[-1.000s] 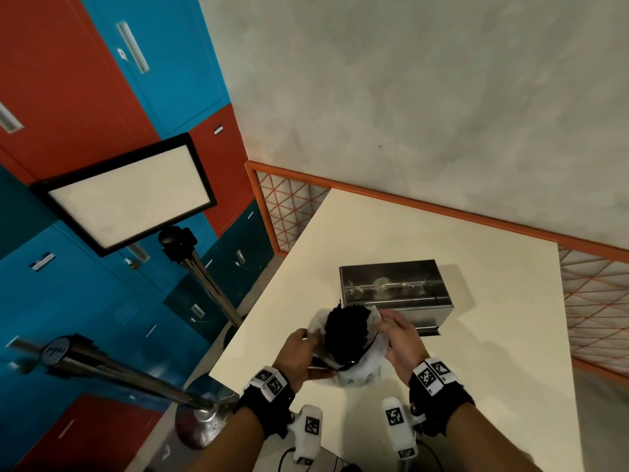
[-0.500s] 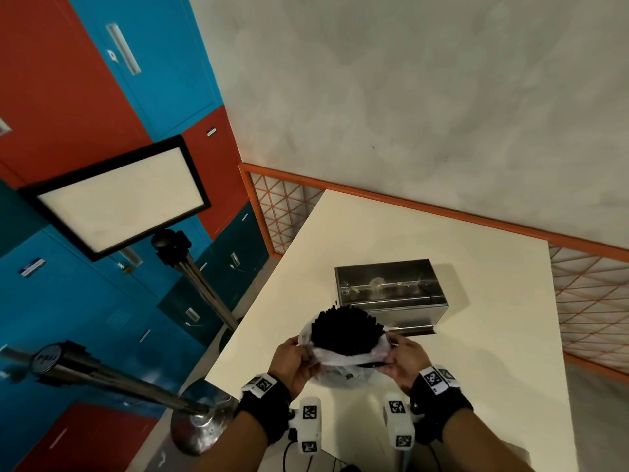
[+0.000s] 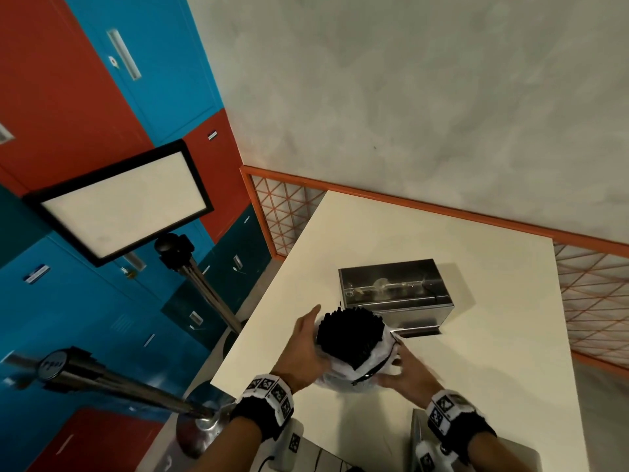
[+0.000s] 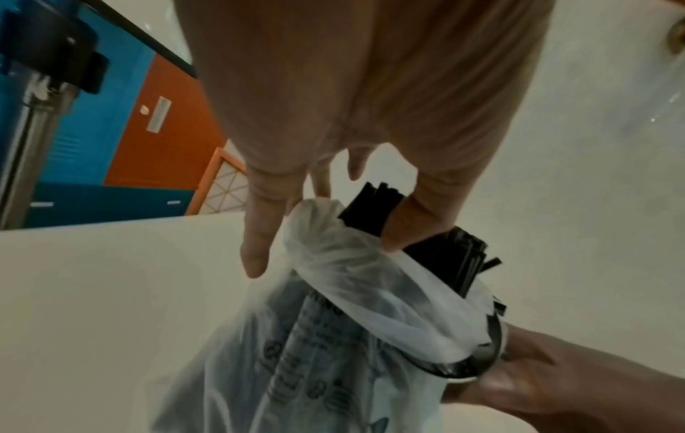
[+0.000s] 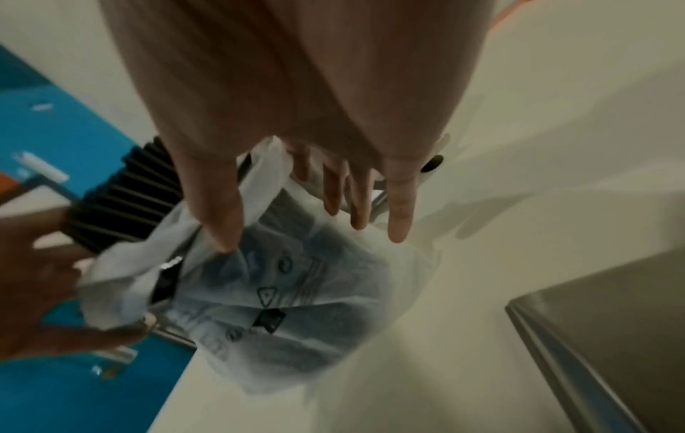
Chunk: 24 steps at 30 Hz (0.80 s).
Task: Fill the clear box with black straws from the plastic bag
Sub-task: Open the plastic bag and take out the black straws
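A bundle of black straws [image 3: 350,332] sticks out of a translucent white plastic bag [image 3: 343,374] at the table's near left corner. My left hand [image 3: 301,349] wraps the bundle from the left, thumb raised; in the left wrist view one finger [image 4: 419,222] presses on the straws [image 4: 370,205] above the bag's rolled rim [image 4: 370,281]. My right hand [image 3: 406,373] holds the bag from the right, thumb [image 5: 219,211] on the rim, fingers straight along the bag [image 5: 296,293]. The clear box [image 3: 394,291], shiny and oblong, stands just behind the bag.
The cream table [image 3: 442,240] reaches back to a wall with an orange mesh rail [image 3: 595,301]. A grey flat object [image 3: 476,454] lies at the near edge. Metal stanchions [image 3: 204,294] with a framed sign [image 3: 119,206] and coloured lockers stand left of the table.
Both hands were pulling the bag's rim down around the straws. My left hand has left the rim and closed round the bundle; the right hand has slid lower on the bag.
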Motion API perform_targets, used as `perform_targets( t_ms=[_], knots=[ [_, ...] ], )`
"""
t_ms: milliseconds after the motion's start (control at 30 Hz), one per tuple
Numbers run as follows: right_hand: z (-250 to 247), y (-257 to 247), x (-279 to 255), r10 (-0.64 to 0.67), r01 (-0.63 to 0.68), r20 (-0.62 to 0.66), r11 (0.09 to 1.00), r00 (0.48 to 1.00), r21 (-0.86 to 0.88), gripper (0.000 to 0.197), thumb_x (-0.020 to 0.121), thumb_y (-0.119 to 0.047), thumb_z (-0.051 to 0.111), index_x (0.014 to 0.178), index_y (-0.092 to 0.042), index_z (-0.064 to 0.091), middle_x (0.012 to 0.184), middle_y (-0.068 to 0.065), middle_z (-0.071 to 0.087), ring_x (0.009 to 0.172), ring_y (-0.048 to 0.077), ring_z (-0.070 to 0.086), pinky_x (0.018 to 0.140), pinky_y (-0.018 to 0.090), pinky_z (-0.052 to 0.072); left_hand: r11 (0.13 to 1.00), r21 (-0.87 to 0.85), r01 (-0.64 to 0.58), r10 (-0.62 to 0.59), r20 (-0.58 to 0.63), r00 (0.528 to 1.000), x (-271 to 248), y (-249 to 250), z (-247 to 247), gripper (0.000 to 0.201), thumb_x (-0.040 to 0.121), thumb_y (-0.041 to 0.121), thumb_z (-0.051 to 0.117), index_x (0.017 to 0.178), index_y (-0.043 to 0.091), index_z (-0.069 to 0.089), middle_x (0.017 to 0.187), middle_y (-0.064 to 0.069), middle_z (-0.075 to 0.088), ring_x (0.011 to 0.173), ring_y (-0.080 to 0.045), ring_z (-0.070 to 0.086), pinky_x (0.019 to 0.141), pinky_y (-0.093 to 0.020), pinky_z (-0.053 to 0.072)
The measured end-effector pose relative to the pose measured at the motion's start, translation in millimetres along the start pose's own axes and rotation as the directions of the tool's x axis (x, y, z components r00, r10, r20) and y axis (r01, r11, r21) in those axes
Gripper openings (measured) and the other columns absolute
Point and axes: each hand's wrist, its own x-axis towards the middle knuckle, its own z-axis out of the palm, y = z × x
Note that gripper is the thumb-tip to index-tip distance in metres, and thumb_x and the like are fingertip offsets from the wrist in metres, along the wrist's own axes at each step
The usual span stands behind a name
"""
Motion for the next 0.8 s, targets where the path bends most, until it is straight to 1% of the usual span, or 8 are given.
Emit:
perform_targets(
  t_ms=[67, 133, 300, 433, 533, 667, 733, 800],
  knots=[
    [13, -5, 5, -0.061, 0.067, 0.048, 0.991, 0.997, -0.120, 0.089, 0.063, -0.035, 0.087, 0.138, -0.023, 0.041, 0.132, -0.009, 0.055, 0.121, 0.012, 0.054, 0.098, 0.023, 0.043, 0.994, -0.110, -0.005, 0.013, 0.071, 0.997, -1, 0, 12, 0.125, 0.061, 0.027, 0.085, 0.158, 0.024, 0.007, 0.154, 0.003, 0.031, 0.141, -0.013, 0.038, 0.120, -0.040, 0.034],
    [26, -13, 9, -0.081, 0.118, 0.135, 0.951, 0.987, -0.287, 0.069, 0.083, -0.020, 0.075, 0.141, -0.011, 0.038, 0.141, -0.003, 0.045, 0.129, 0.013, 0.045, 0.101, 0.014, 0.032, 0.986, -0.165, 0.031, -0.007, 0.142, 0.990, -4, -6, 26, 0.134, 0.055, 0.038, 0.085, 0.156, 0.015, 0.001, 0.150, -0.002, 0.035, 0.139, -0.013, 0.041, 0.121, -0.034, 0.030],
    [30, -30, 9, -0.126, 0.126, 0.023, 0.928, 0.992, -0.350, 0.062, 0.084, -0.021, 0.068, 0.138, -0.011, 0.039, 0.131, 0.009, 0.056, 0.112, 0.019, 0.057, 0.091, 0.019, 0.042, 0.966, -0.257, 0.014, 0.036, 0.187, 0.982, -12, -8, 22, 0.109, 0.063, 0.022, 0.084, 0.151, 0.015, 0.020, 0.152, -0.005, 0.038, 0.135, -0.004, 0.047, 0.114, -0.027, 0.038],
    [26, -60, 0, -0.533, 0.506, 0.089, 0.719, 0.841, -0.477, 0.052, 0.083, -0.043, 0.057, 0.129, -0.023, 0.046, 0.118, 0.008, 0.066, 0.114, 0.020, 0.058, 0.103, 0.015, 0.030, 0.965, -0.257, -0.045, 0.087, 0.157, 0.984, -17, -2, 0, 0.093, 0.067, 0.003, 0.089, 0.141, 0.021, 0.034, 0.143, 0.002, 0.050, 0.129, 0.003, 0.051, 0.106, -0.017, 0.040],
    [22, -81, -8, -0.638, 0.579, 0.111, 0.594, 0.762, -0.558, 0.040, 0.079, -0.039, 0.056, 0.102, -0.010, 0.069, 0.090, 0.004, 0.072, 0.084, 0.012, 0.065, 0.082, 0.011, 0.038, 0.946, -0.314, -0.083, 0.133, 0.143, 0.981, -21, 6, -15, 0.074, 0.076, -0.017, 0.076, 0.132, 0.018, 0.043, 0.127, 0.006, 0.058, 0.109, 0.012, 0.060, 0.092, -0.016, 0.049],
    [19, -109, -22, -0.574, 0.523, 0.044, 0.707, 0.817, -0.475, 0.027, 0.079, -0.022, 0.068, 0.101, -0.008, 0.068, 0.092, 0.008, 0.071, 0.085, 0.021, 0.067, 0.075, 0.025, 0.051, 0.923, -0.385, -0.021, 0.082, 0.143, 0.986, -30, 8, -27, 0.080, 0.058, 0.016, 0.084, 0.132, 0.023, 0.053, 0.123, 0.003, 0.068, 0.107, -0.004, 0.066, 0.097, -0.033, 0.054],
    [20, -108, -23, -0.509, 0.452, 0.016, 0.748, 0.860, -0.487, 0.019, 0.079, -0.016, 0.068, 0.094, -0.005, 0.069, 0.085, 0.006, 0.070, 0.079, 0.019, 0.064, 0.068, 0.011, 0.042, 0.929, -0.370, -0.001, 0.062, 0.153, 0.986, -32, 5, -28, 0.087, 0.056, 0.024, 0.084, 0.137, 0.020, 0.052, 0.128, 0.001, 0.067, 0.116, -0.010, 0.064, 0.104, -0.038, 0.051],
    [21, -107, -27, -0.492, 0.440, 0.051, 0.721, 0.869, -0.535, 0.022, 0.080, -0.017, 0.066, 0.098, -0.006, 0.068, 0.088, 0.004, 0.068, 0.081, 0.014, 0.061, 0.070, 0.006, 0.038, 0.933, -0.361, -0.011, 0.065, 0.138, 0.988, -34, 2, -26, 0.080, 0.065, 0.012, 0.086, 0.137, 0.015, 0.052, 0.131, -0.001, 0.066, 0.120, -0.011, 0.063, 0.103, -0.034, 0.051]
  ],
)
